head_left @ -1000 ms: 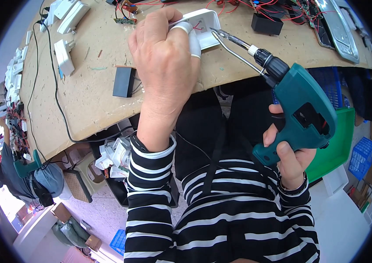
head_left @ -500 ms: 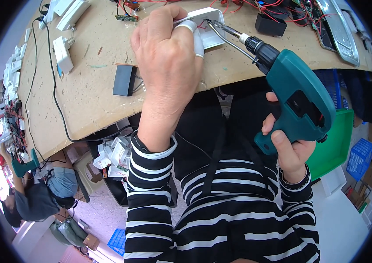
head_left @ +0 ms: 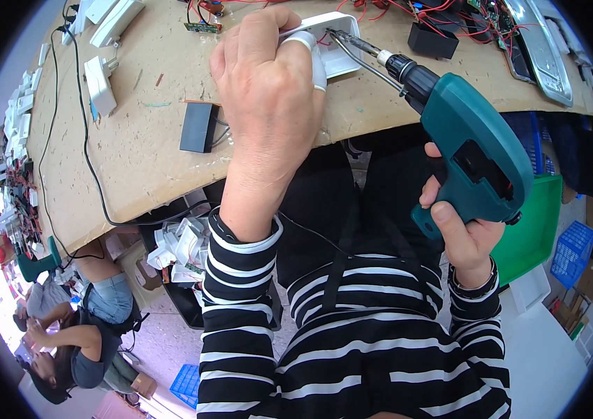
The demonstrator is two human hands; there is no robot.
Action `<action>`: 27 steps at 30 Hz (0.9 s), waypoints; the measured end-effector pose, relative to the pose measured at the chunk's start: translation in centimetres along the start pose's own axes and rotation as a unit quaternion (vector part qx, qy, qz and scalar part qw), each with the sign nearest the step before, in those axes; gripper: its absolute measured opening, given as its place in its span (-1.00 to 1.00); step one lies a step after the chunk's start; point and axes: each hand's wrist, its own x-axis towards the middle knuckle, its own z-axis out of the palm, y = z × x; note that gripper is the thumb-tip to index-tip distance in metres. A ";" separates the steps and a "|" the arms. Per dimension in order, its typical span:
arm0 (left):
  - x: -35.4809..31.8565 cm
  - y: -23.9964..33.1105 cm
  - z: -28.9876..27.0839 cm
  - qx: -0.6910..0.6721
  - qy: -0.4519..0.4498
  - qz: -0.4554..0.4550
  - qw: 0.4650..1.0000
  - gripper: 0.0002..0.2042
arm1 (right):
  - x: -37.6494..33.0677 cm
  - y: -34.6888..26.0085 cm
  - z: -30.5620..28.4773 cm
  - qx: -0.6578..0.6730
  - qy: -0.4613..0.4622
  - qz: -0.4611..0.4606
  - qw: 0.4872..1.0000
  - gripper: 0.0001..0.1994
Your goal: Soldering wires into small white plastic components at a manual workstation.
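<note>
My left hand (head_left: 268, 94) is closed round a white plastic housing (head_left: 346, 59) at the table's near side, its back turned up. White covers (head_left: 317, 66) wrap fingers of that hand. My right hand (head_left: 462, 241) grips the handle of a green soldering gun (head_left: 481, 143), fingers wrapped round it. The gun's tip and its thin curved metal feed tube (head_left: 369, 68) reach into the open housing, by a short red wire (head_left: 323, 40). Whether the tip touches the wire is too small to tell. My left fingertips are partly hidden.
Left of my wrist lies a black box (head_left: 197, 127) with a lead. A white plug adapter (head_left: 100, 85) and black cable (head_left: 87, 140) lie farther left. Red wires and another black box (head_left: 432, 40) are at the back right. A green bin (head_left: 537, 227) stands below; a co-worker (head_left: 90, 342) sits at left.
The soldering gun has tilted and shifted very slightly, its tip still inside the housing. My left hand has barely moved. At left, the co-worker has leaned over and lowered their arms from the table.
</note>
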 end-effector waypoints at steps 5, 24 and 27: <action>0.0 0.0 0.0 -0.012 -0.003 -0.001 1.000 -0.94 | -0.2 0.0 -0.2 0.000 -0.008 0.008 1.000 -0.43; -0.1 0.2 0.0 0.007 -0.006 -0.010 1.000 -0.94 | 0.0 -0.1 -0.7 -0.035 -0.053 -0.013 0.998 -0.47; 0.0 0.2 0.0 0.001 0.000 -0.015 1.000 -0.95 | -0.2 -0.2 -0.6 -0.037 -0.041 0.002 0.998 -0.45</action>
